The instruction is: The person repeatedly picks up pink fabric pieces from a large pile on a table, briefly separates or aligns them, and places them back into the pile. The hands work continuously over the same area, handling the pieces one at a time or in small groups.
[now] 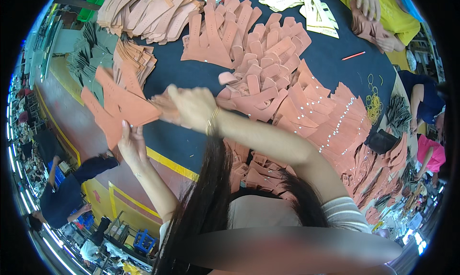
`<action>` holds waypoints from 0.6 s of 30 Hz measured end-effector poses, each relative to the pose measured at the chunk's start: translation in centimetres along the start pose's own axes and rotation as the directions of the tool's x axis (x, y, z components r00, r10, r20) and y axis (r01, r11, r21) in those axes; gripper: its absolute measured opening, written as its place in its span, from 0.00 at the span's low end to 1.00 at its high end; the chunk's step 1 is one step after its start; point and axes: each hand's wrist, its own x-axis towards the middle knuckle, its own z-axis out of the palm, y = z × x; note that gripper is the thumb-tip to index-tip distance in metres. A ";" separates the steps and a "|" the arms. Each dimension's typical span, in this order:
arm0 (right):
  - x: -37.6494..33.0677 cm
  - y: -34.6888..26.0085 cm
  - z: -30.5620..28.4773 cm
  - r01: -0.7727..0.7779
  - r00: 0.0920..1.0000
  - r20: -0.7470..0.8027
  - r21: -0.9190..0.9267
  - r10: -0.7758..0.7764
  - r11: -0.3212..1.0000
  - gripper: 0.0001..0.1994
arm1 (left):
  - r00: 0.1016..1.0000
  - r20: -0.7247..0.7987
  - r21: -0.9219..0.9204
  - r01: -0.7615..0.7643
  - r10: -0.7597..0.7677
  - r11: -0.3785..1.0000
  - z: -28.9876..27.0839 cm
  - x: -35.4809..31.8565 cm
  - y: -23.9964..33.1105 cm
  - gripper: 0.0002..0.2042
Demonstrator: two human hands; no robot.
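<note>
My left hand (133,143) is closed on the lower edge of a small stack of orange-tan leather cut pieces (125,107), fanned a little, with strap-like arms pointing up and left. Just right of that stack is my right hand (191,107), its arm reaching across over the table and a gold bracelet on the wrist. Motion smears its fingers, so I cannot tell whether they grip anything. Behind the right wrist lies a heap of strap-shaped leather pieces (261,83), overlapping one another. Spread to its right are leather pieces with small white marks (342,117).
Stacked leather pieces (148,14) stand at the far left of the dark table (167,76). A red pencil (353,56), yellow rubber bands (373,102) and cream-coloured pieces (318,16) lie rightward. Across the table, a co-worker's hand (368,4) handles brown pieces. Grey-green pieces (88,55) sit left.
</note>
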 end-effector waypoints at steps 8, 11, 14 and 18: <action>-15.7 0.0 -6.1 -0.235 0.938 0.306 0.209 0.165 0.949 0.33 | 0.792 0.497 -0.292 0.537 -0.354 0.792 4.8 6.6 -7.5 0.10; -22.2 1.4 -8.1 -0.440 0.881 0.314 0.266 0.355 0.857 0.36 | 0.578 0.730 -0.239 0.716 -0.364 0.656 7.7 8.4 -14.7 0.10; -28.8 1.9 -9.5 -0.575 0.814 0.174 0.368 0.553 0.731 0.38 | 0.617 0.584 -0.142 0.718 -0.528 0.681 9.5 9.6 -19.5 0.15; -34.6 1.6 -9.6 -0.488 0.691 -0.095 0.670 0.717 0.559 0.39 | 0.703 0.371 -0.034 0.664 -0.607 0.747 10.3 9.8 -21.4 0.10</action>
